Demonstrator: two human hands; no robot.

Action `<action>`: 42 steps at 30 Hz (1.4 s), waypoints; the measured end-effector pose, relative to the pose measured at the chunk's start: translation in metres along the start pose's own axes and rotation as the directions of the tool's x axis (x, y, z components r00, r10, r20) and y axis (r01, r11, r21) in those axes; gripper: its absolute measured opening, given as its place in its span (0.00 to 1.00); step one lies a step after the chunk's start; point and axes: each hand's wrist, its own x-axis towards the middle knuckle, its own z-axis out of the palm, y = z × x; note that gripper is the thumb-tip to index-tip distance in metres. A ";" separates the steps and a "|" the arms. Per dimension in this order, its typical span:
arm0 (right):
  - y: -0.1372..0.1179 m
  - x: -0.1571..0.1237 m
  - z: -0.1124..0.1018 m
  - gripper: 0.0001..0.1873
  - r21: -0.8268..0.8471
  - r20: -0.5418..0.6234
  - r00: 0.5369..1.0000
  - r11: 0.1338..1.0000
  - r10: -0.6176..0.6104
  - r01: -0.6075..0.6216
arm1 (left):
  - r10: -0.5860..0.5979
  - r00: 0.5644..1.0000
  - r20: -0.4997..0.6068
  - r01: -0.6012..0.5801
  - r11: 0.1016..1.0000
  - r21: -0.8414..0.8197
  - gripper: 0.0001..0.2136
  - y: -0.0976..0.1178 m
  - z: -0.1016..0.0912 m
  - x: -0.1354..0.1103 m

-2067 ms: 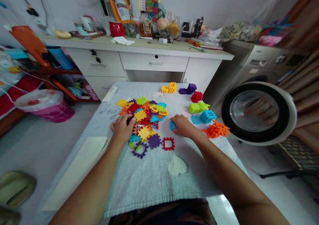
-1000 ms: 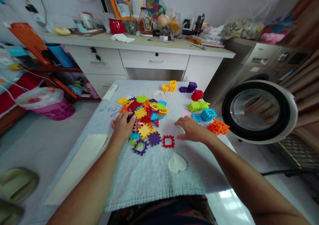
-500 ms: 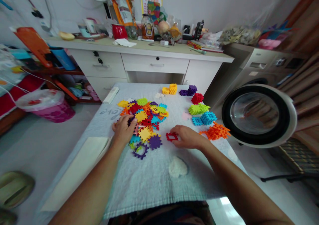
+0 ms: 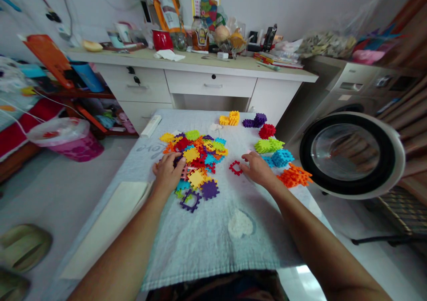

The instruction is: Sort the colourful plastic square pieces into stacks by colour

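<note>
My left hand (image 4: 167,172) rests on the left side of a loose pile of colourful interlocking plastic tiles. Its thumb and index finger are apart, with a dark purple tile showing between them; the other fingertips are partly hidden. To the right of the pile, my right hand (image 4: 256,167) grips the edge of a red open-centred tile (image 4: 235,168) just above or on the cloth. Nearest me in the pile are a purple frame tile (image 4: 190,202), a solid purple tile (image 4: 210,189) and a pale yellow tile (image 4: 197,178).
Along the right table side stand joined pieces: yellow (image 4: 230,118), purple (image 4: 255,120), red (image 4: 267,131), green (image 4: 268,145), blue (image 4: 283,158) and orange (image 4: 295,175). A white box (image 4: 151,126) lies far left. A washing machine door (image 4: 350,154) hangs open at right.
My right hand has moved away from me and slightly right with the red tile, which has turned. My left hand stays on the pile. The view has shifted slightly.
</note>
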 end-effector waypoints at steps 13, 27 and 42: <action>-0.015 0.037 -0.026 0.20 -0.194 0.187 0.978 0.973 -0.089 0.126 | -0.030 0.999 -0.020 0.030 1.000 0.008 0.17 0.000 -0.002 0.002; 0.082 0.168 -0.067 0.21 -0.472 0.185 0.979 0.881 0.081 0.016 | 0.064 0.997 -0.046 -0.065 0.998 -0.017 0.21 -0.017 0.010 0.009; 0.096 0.178 -0.033 0.16 -0.565 0.243 0.969 0.819 0.054 0.096 | 0.085 0.996 -0.040 -0.086 0.996 -0.032 0.21 -0.016 0.009 0.008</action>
